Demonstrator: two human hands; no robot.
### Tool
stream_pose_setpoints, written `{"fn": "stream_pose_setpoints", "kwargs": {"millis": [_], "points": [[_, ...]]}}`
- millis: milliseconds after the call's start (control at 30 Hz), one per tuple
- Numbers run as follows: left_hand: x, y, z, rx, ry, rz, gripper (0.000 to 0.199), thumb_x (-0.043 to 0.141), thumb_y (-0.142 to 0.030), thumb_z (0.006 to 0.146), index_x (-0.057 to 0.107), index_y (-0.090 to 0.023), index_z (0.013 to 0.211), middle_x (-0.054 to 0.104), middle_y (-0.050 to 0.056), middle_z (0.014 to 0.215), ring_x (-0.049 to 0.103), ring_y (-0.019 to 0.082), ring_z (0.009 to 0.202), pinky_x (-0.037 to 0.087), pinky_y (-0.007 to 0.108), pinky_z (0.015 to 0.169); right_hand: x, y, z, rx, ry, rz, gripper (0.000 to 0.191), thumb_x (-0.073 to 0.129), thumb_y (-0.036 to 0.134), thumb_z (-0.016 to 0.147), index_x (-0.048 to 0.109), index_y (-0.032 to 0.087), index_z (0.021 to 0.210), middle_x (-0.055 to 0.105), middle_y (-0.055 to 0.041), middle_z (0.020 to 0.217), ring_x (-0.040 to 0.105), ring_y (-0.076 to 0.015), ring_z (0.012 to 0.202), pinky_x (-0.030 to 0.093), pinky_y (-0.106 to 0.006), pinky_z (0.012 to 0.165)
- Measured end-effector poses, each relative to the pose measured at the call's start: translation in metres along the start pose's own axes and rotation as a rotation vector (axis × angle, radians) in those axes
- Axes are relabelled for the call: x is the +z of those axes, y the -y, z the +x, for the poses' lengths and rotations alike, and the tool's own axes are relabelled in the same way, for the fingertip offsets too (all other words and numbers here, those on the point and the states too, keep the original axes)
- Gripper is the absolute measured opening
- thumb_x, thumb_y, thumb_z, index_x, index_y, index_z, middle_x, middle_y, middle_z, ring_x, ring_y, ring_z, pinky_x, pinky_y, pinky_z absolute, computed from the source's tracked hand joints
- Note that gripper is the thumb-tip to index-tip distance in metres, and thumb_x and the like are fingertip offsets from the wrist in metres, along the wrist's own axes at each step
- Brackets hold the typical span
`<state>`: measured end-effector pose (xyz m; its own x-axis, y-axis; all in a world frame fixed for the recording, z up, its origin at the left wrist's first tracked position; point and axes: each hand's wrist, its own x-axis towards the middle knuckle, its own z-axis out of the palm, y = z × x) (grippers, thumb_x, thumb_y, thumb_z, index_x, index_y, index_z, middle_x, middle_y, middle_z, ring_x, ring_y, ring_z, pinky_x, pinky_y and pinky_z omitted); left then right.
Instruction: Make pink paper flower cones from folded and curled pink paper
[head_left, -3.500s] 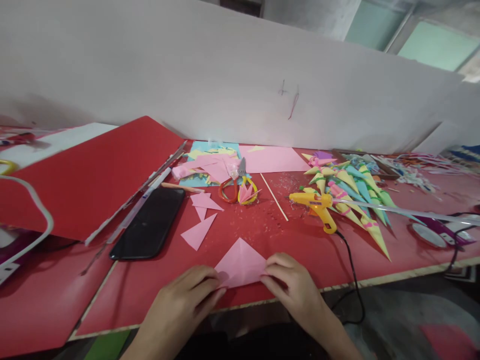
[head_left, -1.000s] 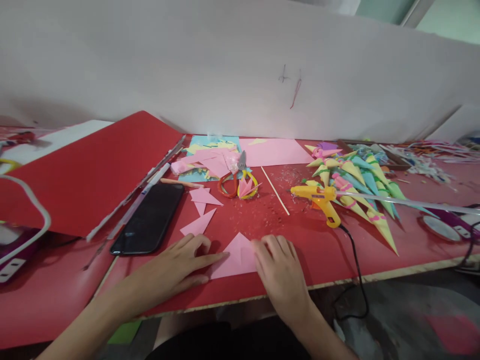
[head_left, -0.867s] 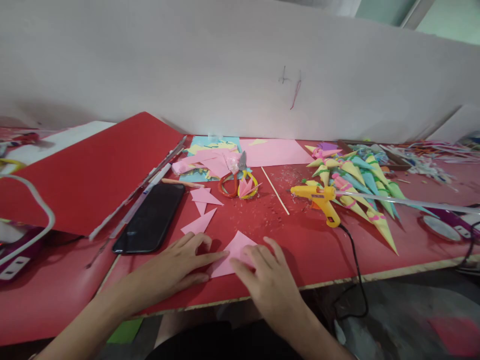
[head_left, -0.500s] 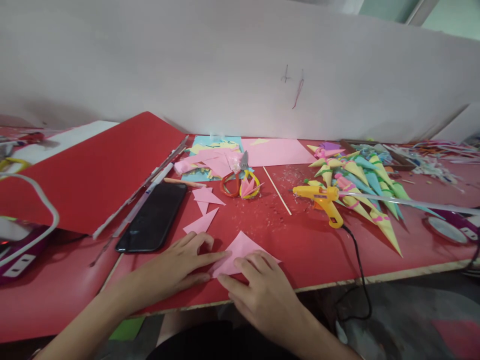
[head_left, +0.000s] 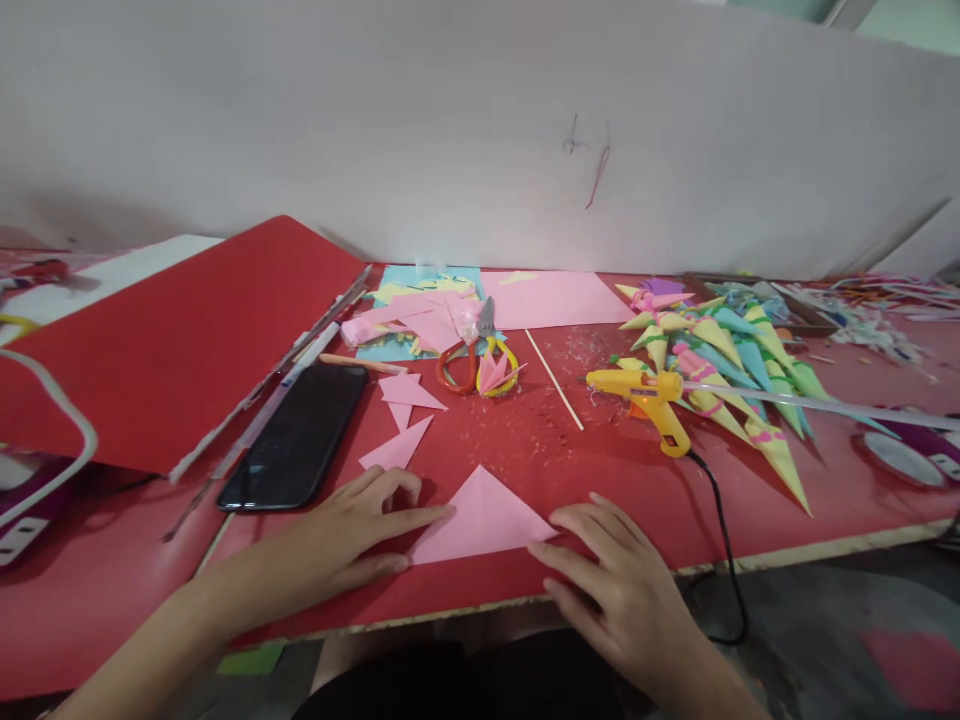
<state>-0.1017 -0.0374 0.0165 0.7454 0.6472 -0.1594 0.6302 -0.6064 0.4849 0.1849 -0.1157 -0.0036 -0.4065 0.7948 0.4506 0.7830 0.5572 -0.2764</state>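
Note:
A pink paper (head_left: 480,520), folded into a triangle with its peak pointing away from me, lies flat near the table's front edge. My left hand (head_left: 367,525) rests at its left corner, index finger on the paper and fingers apart. At the right corner, my right hand (head_left: 607,560) touches the tip with spread fingers. Beyond my left hand lie smaller folded pink pieces (head_left: 397,445). Scissors (head_left: 459,370) with red and yellow handles lie farther back, a small pink folded paper shape (head_left: 495,373) on the yellow loop.
A black phone (head_left: 296,440) lies left of the pink pieces, beside a large red sheet (head_left: 187,350). To the right are a yellow glue gun (head_left: 645,395), its cord hanging over the edge, and a pile of paper cones (head_left: 712,340). A thin stick (head_left: 553,380) lies mid-table.
My right hand has slid right along the paper's near edge to its right corner, uncovering the triangle. My left hand stays at the left corner. The view has shifted slightly.

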Motion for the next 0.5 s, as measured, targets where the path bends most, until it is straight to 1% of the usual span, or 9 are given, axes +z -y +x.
{"fn": "stream_pose_setpoints", "kwargs": {"millis": [267,333,433,500], "points": [[-0.004,-0.003,0.001,-0.031,0.062,0.047,0.051,0.046,-0.023,0.087,0.033,-0.045,0.131,0.049,0.0,0.113,0.047,0.015,0.103,0.037,0.028,0.094,-0.003,-0.007,-0.013,0.071,-0.051,0.001,0.023,0.048,0.022,0.084,0.066,0.025,0.098,0.065,-0.0053,0.098,0.059,-0.0193,0.093,0.049,-0.035,0.082],[-0.004,-0.004,0.001,-0.019,0.054,0.062,0.051,0.045,-0.023,0.087,0.033,-0.046,0.131,0.048,0.0,0.115,0.046,0.016,0.104,0.038,0.028,0.094,-0.003,-0.01,-0.015,0.101,-0.063,-0.019,0.023,0.047,0.02,0.084,0.066,0.023,0.097,0.065,-0.0057,0.097,0.06,-0.0193,0.091,0.049,-0.035,0.08],[-0.002,-0.003,0.0,-0.007,0.033,0.084,0.051,0.045,-0.023,0.087,0.033,-0.046,0.131,0.049,0.0,0.113,0.048,0.016,0.102,0.04,0.028,0.092,-0.004,-0.012,-0.016,0.158,-0.093,-0.078,0.021,0.044,0.02,0.086,0.065,0.018,0.09,0.065,-0.0083,0.093,0.061,-0.0203,0.086,0.05,-0.035,0.076],[0.0,-0.003,0.001,-0.01,0.016,0.097,0.051,0.045,-0.023,0.087,0.033,-0.045,0.131,0.049,0.001,0.112,0.049,0.015,0.101,0.041,0.027,0.091,-0.005,-0.01,-0.014,0.138,-0.099,-0.093,0.023,0.043,0.021,0.086,0.063,0.016,0.095,0.065,-0.0101,0.098,0.059,-0.0212,0.092,0.049,-0.036,0.079]]}}
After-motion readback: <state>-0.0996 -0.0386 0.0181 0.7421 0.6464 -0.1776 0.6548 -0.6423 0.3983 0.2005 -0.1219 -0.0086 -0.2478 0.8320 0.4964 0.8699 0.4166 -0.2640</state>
